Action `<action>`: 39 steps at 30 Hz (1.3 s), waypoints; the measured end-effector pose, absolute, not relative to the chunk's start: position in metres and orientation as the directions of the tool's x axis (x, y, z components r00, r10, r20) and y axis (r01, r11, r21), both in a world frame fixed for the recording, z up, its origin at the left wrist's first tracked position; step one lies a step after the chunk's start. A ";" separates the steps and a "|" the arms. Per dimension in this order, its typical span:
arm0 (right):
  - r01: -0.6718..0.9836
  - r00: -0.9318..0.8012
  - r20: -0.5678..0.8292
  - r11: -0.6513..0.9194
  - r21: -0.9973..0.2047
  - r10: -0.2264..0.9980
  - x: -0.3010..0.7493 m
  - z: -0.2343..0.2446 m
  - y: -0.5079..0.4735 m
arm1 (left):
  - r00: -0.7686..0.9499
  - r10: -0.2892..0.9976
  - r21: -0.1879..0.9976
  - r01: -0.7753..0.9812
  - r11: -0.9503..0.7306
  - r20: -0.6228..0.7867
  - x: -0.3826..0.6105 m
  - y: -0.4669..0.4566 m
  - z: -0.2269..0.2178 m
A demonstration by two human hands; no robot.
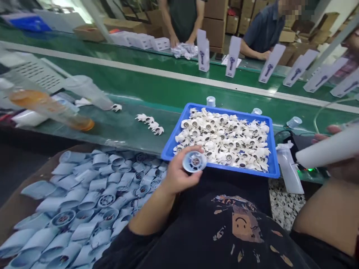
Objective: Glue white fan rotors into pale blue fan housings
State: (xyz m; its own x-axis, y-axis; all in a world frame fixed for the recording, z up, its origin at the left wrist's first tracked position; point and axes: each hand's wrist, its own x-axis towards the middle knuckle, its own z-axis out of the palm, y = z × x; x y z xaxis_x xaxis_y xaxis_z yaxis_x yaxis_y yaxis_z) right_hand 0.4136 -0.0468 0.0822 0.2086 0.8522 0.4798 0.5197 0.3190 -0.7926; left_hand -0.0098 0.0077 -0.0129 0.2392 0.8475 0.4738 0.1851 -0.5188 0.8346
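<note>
My left hand is closed round a light blue plastic cup-shaped housing. Its round mouth faces up toward me, with spokes and a dark centre inside. It is held just in front of a blue tray full of small white fan wheels. On the right, my right hand is raised close to the camera, gripping a smooth white tube-shaped piece that partly hides the fingers. Many similar light blue housings lie heaped to my left, several with dark inner parts showing.
On the green bench lie a few loose fan wheels. A bottle of orange liquid and a clear cup stand left. White boxes line the far side, where two people work. A white piece leans right of the tray.
</note>
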 end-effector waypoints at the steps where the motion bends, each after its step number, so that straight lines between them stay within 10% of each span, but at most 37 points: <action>1: 0.343 0.290 0.437 0.334 -0.878 0.851 0.400 0.091 -0.050 | 0.369 0.807 0.809 0.200 -0.553 0.460 0.006 0.006 -0.005; 10: -0.037 0.272 0.277 0.298 -0.954 0.921 0.292 0.132 -0.045 | 0.785 0.405 0.537 0.110 -0.836 0.470 0.105 0.002 0.031; 21: 0.113 0.120 0.344 0.331 -0.937 0.931 0.280 0.125 -0.042 | 0.700 0.492 0.553 0.165 -0.817 0.518 0.118 -0.010 0.041; 26: -0.003 0.311 0.370 0.390 -0.921 0.875 0.264 0.131 -0.040 | 0.688 0.525 0.587 0.175 -0.790 0.501 0.120 -0.014 0.042; 32: -0.135 0.430 0.372 0.466 -0.874 0.822 0.277 0.122 -0.034 | 0.801 0.580 0.782 0.263 -0.565 0.149 0.097 0.013 0.041; 39: 0.438 0.478 0.479 0.273 -0.856 0.736 0.321 0.083 -0.056 | 0.151 0.912 0.870 0.274 -0.410 0.382 0.036 0.084 -0.012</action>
